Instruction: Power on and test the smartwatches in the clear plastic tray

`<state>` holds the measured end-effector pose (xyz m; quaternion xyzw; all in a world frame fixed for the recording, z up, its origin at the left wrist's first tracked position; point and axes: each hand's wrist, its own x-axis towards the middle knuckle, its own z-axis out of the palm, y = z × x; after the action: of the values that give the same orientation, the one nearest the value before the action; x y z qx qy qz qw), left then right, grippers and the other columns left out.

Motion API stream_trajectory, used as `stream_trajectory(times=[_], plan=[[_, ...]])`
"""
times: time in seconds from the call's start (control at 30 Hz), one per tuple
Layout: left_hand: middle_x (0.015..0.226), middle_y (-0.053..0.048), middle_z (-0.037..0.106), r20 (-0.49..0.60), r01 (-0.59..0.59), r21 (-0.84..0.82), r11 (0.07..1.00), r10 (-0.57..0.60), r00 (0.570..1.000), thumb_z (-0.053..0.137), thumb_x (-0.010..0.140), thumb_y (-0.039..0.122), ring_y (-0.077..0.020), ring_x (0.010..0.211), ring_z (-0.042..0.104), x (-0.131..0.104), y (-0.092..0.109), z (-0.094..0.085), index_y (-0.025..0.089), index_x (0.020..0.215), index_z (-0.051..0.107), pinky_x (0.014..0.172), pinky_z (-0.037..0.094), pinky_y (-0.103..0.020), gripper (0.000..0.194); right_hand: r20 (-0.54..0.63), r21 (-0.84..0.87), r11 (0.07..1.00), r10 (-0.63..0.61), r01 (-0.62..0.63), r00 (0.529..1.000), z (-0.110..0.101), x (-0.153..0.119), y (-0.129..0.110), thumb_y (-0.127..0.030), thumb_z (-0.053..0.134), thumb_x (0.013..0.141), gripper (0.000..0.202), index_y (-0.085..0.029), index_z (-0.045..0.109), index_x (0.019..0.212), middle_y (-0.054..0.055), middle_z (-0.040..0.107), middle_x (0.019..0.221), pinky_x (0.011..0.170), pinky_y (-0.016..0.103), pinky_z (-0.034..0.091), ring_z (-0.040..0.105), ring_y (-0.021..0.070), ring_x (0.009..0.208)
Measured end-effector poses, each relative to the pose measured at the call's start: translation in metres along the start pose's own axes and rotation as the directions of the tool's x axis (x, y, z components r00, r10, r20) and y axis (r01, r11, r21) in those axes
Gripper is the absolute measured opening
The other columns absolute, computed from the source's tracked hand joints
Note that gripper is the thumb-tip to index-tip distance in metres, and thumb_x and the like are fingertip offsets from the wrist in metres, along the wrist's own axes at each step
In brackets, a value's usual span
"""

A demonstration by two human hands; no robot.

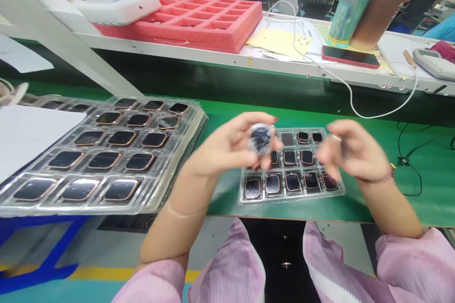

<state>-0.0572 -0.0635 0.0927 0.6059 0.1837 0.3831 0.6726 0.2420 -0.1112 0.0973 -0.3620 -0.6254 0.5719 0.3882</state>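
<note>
My left hand (241,144) pinches a small rounded piece (261,139) with a dark, speckled face and a pale rim, which looks like a watch case. It is held up above a clear plastic tray (291,198). Square dark watch screens (293,181) with copper-coloured rims lie in that tray's pockets, some covered by my hands. Motion smears my right hand (351,149), its fingers curled over the tray's right side. Something thin and shiny shows at those fingers, but its kind is not clear.
Stacked clear trays (142,163) of similar watch screens stand at left, partly under white paper (31,137). Above, a white shelf (284,66) carries a red foam tray (199,23), a phone (350,57) and a cup (346,14). A white cable (384,116) hangs down; black wires (403,161) lie right.
</note>
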Motion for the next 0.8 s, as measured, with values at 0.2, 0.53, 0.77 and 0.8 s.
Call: stream_trajectory(times=[0.2,0.53,0.77,0.8], plan=[[0.093,-0.008,0.075,-0.283,0.223,0.102,0.969,-0.187,0.941,0.069,0.083,0.031,-0.0100,0.059,0.067,0.061,-0.083,-0.010,0.013,0.110,0.064,0.049,0.045,-0.018,0.033,-0.131,0.175,0.984,0.063,-0.039,0.989,-0.012,0.082,0.090,-0.039,0.072,0.083,0.041,-0.021,0.059,0.117,0.007,0.074,0.102,0.051,0.023,0.057,0.067,0.0113,0.062],[0.094,-0.006,0.071,-0.310,0.236,0.146,0.961,-0.182,0.933,0.068,0.076,0.019,-0.0104,0.060,0.064,0.052,-0.114,-0.012,0.013,0.109,0.060,0.052,0.046,-0.021,0.035,-0.072,-0.027,1.000,0.004,-0.006,0.997,-0.013,0.074,0.118,-0.025,0.064,0.087,0.037,-0.019,0.059,0.123,0.009,0.075,0.110,0.061,0.027,0.061,0.071,0.0127,0.067],[0.093,-0.004,0.070,-0.319,0.194,0.147,0.970,-0.140,0.937,0.068,0.074,0.014,-0.0096,0.062,0.063,0.051,-0.124,-0.014,0.014,0.109,0.061,0.064,0.054,-0.026,0.036,-0.053,-0.062,0.997,-0.040,0.037,0.998,-0.014,0.074,0.122,-0.022,0.063,0.087,0.042,-0.019,0.055,0.128,0.009,0.073,0.110,0.063,0.028,0.062,0.072,0.0128,0.069],[0.092,-0.004,0.070,-0.322,0.181,0.137,0.974,-0.129,0.938,0.067,0.074,0.014,-0.0099,0.064,0.063,0.051,-0.125,-0.014,0.014,0.109,0.060,0.064,0.054,-0.025,0.036,-0.053,-0.063,0.997,-0.046,0.043,0.997,-0.013,0.073,0.121,-0.023,0.063,0.087,0.041,-0.019,0.055,0.128,0.009,0.073,0.110,0.063,0.028,0.062,0.072,0.0130,0.069]])
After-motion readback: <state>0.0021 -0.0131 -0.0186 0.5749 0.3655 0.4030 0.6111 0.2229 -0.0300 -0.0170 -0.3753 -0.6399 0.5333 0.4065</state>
